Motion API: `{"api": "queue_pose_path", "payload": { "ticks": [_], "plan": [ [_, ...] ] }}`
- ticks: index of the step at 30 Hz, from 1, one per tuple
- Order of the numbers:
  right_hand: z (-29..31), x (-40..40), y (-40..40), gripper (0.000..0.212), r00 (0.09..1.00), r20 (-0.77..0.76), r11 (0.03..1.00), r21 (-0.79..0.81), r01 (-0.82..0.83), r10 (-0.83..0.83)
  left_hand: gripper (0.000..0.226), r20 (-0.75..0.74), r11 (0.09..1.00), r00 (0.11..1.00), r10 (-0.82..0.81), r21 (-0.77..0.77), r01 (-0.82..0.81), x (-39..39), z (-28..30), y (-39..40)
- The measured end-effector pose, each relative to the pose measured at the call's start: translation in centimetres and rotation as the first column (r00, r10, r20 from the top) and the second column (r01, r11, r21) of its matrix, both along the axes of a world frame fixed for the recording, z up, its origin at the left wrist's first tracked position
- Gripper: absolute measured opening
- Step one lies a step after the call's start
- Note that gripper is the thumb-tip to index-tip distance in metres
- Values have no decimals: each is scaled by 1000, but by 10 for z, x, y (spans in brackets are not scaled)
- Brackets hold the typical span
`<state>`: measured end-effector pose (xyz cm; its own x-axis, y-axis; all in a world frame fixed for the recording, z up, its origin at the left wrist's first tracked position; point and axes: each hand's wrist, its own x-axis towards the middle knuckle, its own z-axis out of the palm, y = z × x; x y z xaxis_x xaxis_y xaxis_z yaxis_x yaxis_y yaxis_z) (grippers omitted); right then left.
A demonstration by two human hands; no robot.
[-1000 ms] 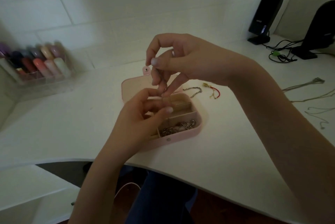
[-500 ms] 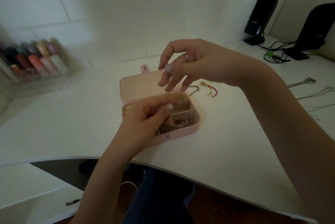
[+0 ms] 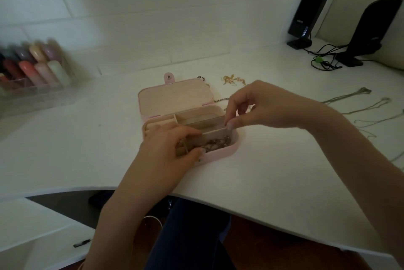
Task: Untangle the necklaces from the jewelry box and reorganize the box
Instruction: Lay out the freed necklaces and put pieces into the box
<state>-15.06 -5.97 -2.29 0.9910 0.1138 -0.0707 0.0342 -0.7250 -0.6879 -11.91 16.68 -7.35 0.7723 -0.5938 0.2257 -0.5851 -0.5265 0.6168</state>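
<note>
A pink jewelry box [image 3: 220,152] lies open at the middle of the white desk, its lid [image 3: 175,99] folded back. Its front right compartment holds a tangle of silvery jewelry [image 3: 215,143]. My left hand [image 3: 168,145] covers the box's front left part, fingers curled, pinching a thin gold chain [image 3: 185,146] that shows as a fine line. My right hand [image 3: 262,105] reaches in from the right and pinches thumb and forefinger together at the divider by the right rim. The chain between those fingertips is too fine to see.
Small gold pieces [image 3: 231,79] and a silver chain [image 3: 220,100] lie behind the box. Several thin necklaces [image 3: 349,97] are stretched out at the right. A clear organizer of nail polish bottles [image 3: 32,73] stands at the far left. Two black speakers [image 3: 306,14] and cables [image 3: 323,60] are at the back right.
Both hands came down from above the box to its compartments, lowering the thin chain they held stretched between them. The right hand dropped to the right rim.
</note>
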Motion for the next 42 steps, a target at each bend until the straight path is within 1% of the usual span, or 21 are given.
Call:
{"api": "queue_pose_path", "payload": {
  "ticks": [3,6,8,11,12,14,17,18,20,22,23,24,25,27,28,30,32,33,35,38,42],
  "plan": [
    [-15,-1,1,8,999,30,1000,-8,30,-30,25,37,1000,999,24,-18,-24,-1,2,-4],
    [-26,-5,3,7,999,33,999,-8,43,-43,18,78,999,997,16,-42,-12,-1,-4,-7],
    [-29,-8,2,8,997,61,999,15,49,-49,26,67,1000,998,-13,1,13,-6,-6,-12],
    [-29,-13,-6,11,991,104,990,123,66,-79,40,87,990,996,-31,138,19,-12,-6,-19],
    [-28,-15,-12,10,989,107,983,162,85,-103,41,92,987,995,-43,161,27,-11,-7,-21],
    [-27,-22,-25,9,980,99,965,219,147,-171,33,84,989,994,-69,140,57,-9,-6,-23],
    [-26,-33,-52,9,937,126,933,200,298,-326,26,88,994,994,-64,100,55,-10,-7,-26],
    [-27,-35,-65,9,903,150,910,178,375,-402,24,91,995,994,-62,89,54,-11,-6,-27],
    [-29,-40,-97,11,800,218,829,124,545,-559,22,83,993,993,-86,90,79,-13,-6,-30],
    [-34,-45,-134,14,672,293,714,56,698,-680,22,45,992,993,-111,66,108,-12,-4,-30],
    [-38,-46,-152,16,607,322,650,36,759,-726,18,6,994,994,-107,37,107,-11,-2,-31],
    [-41,-47,-168,18,543,345,587,30,809,-766,12,-38,995,994,-102,0,103,-9,0,-31],
    [-45,-48,-184,19,484,359,527,26,850,-798,13,-59,995,994,-94,-40,92,-8,1,-32],
    [-52,-48,-210,24,396,388,434,12,901,-832,25,-38,995,998,-54,-81,51,-6,2,-34],
    [-55,-46,-220,26,371,397,403,-4,915,-840,27,-6,996,1000,-25,-85,25,-4,1,-35],
    [-61,-43,-236,30,363,390,362,-79,929,-846,39,12,996,1000,27,-91,-25,-2,0,-38],
    [-68,-39,-244,30,385,353,343,-177,922,-853,53,29,995,999,45,-86,-43,1,-2,-39],
    [-70,-36,-245,29,392,339,334,-218,917,-855,56,47,995,998,50,-83,-46,3,-3,-39],
    [-73,-32,-245,28,386,336,315,-247,916,-859,56,44,994,997,60,-95,-55,8,-5,-40],
    [-72,-28,-244,29,343,327,277,-233,932,-881,51,31,995,998,53,-81,-51,11,-5,-41],
    [-72,-26,-239,32,360,369,284,-245,927,-857,41,31,993,996,81,-86,-78,10,-4,-42]
  ]
}}
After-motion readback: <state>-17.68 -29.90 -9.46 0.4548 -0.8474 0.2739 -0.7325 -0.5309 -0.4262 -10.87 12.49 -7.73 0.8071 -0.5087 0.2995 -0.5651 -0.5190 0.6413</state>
